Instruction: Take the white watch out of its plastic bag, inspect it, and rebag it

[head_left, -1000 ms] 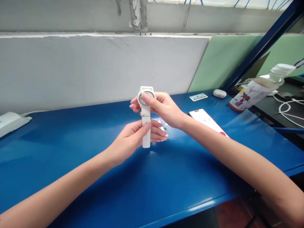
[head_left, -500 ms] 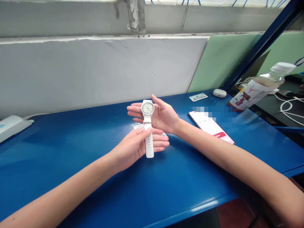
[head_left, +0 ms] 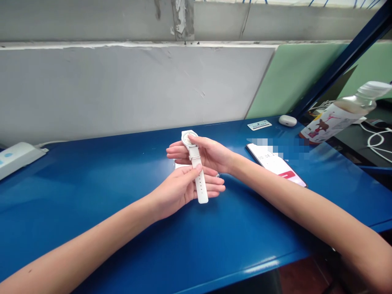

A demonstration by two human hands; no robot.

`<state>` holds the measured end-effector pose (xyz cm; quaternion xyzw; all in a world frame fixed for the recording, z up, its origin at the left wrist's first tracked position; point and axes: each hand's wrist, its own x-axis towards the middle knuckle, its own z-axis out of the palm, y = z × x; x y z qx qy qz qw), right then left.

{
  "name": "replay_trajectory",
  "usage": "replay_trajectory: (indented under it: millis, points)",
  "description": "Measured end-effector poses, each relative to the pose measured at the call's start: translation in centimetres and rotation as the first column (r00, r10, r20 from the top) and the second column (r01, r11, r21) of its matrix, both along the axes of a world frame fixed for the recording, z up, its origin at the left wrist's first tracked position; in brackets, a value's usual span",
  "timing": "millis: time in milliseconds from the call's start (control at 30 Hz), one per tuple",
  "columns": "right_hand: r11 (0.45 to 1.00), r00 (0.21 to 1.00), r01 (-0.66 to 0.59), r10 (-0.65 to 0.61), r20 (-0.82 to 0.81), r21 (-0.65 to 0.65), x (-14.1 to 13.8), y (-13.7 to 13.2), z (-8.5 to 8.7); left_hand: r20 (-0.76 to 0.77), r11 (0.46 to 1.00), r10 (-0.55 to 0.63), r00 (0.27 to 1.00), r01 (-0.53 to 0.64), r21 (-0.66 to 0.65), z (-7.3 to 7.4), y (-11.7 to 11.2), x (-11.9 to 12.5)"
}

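Observation:
A white wristwatch [head_left: 201,187] with a pale round dial is held above the blue table, its strap hanging toward me. My left hand [head_left: 180,185] pinches the holed part of the strap between the thumb and the fingers stretched out beneath it. Around the case end is my right hand [head_left: 214,154], its thumb pressed over the dial and its fingers behind the watch. A small white item [head_left: 179,164] lies behind my hands, mostly hidden, so I cannot tell its kind.
To the right, a phone [head_left: 283,170] showing a timer lies on the blue table [head_left: 92,183]. Behind it are a card [head_left: 259,125] and a white earbud case [head_left: 287,120]. A drink bottle [head_left: 330,118] stands at the far right. A white device [head_left: 21,157] sits at the left.
My right thumb has come down onto the watch face, which was uncovered before. The watch has tilted, its strap end swinging slightly right. The view has shifted a little.

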<state>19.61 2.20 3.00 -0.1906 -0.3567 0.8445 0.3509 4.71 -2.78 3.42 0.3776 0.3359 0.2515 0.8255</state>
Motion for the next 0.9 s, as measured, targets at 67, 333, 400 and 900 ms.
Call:
replay_trajectory:
  millis: [67,333,400,900]
  points:
    - [0.999,1.0,0.011,-0.011,0.0,0.043,0.1,0.1,-0.2,0.015,1.0,-0.01,1.0,0.01,0.005,-0.1,0.1,-0.1]
    - [0.986,0.995,0.06,-0.071,0.064,0.153,0.5,0.3,0.2,0.051,0.999,-0.026,0.998,0.025,0.022,0.1,0.4,-0.2]
    - [0.989,0.991,0.089,-0.1,0.091,0.118,0.5,0.3,0.5,0.027,1.0,-0.008,1.0,0.007,0.008,0.3,0.4,-0.1]
    - [0.996,0.995,0.077,-0.079,0.062,0.032,0.7,0.7,0.6,-0.114,0.993,0.087,0.99,-0.095,-0.065,0.9,0.6,0.1]
